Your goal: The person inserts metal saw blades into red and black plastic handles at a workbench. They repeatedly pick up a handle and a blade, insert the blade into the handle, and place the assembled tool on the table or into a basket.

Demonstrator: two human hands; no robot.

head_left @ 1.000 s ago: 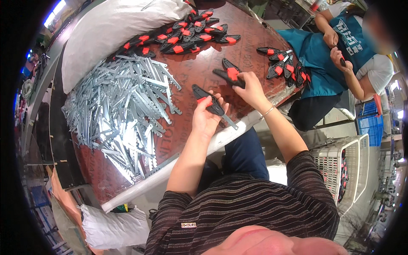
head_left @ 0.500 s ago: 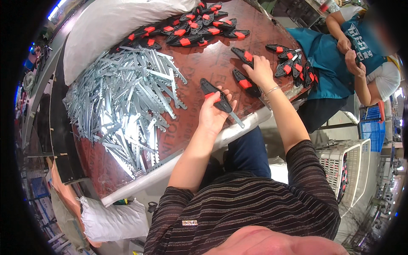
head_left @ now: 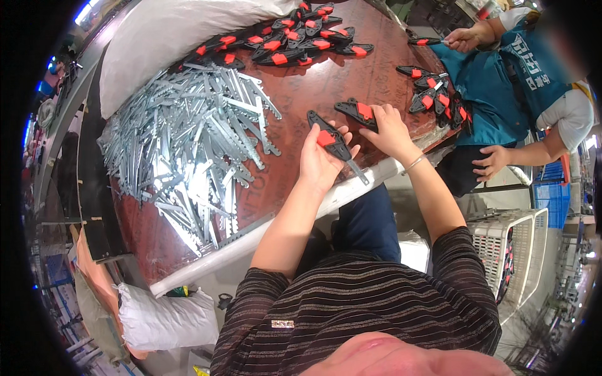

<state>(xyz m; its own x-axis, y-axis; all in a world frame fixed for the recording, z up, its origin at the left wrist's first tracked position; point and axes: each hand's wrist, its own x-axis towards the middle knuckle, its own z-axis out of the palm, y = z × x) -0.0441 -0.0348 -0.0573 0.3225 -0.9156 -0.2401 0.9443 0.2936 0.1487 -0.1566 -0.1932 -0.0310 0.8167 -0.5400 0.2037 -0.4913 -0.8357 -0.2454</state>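
Note:
My left hand (head_left: 320, 156) is closed around a black plastic piece with a red tab (head_left: 327, 138). The piece is pointed at both ends, and a thin metal strip (head_left: 359, 172) juts from its lower end over the table edge. To the right, my right hand (head_left: 392, 133) has its fingers closed on the right end of a similar black-and-red piece (head_left: 349, 109), low over the table. Overlapping black shapes there could be a second piece under it; my fingers hide part of them. The two hands are close together but apart.
Loose notched metal strips (head_left: 194, 138) heap on the left of the brown table (head_left: 301, 84). Black-and-red pieces (head_left: 301, 41) pile at the back beside a white sack (head_left: 169, 37). A smaller pile (head_left: 433, 94) lies at right, near a co-worker (head_left: 501, 94) holding one piece. A white crate (head_left: 501, 250) stands lower right.
My right hand has brought its piece down and nearer to me, over where another piece lay. The co-worker's hands have parted, one reaching out over the table with a piece.

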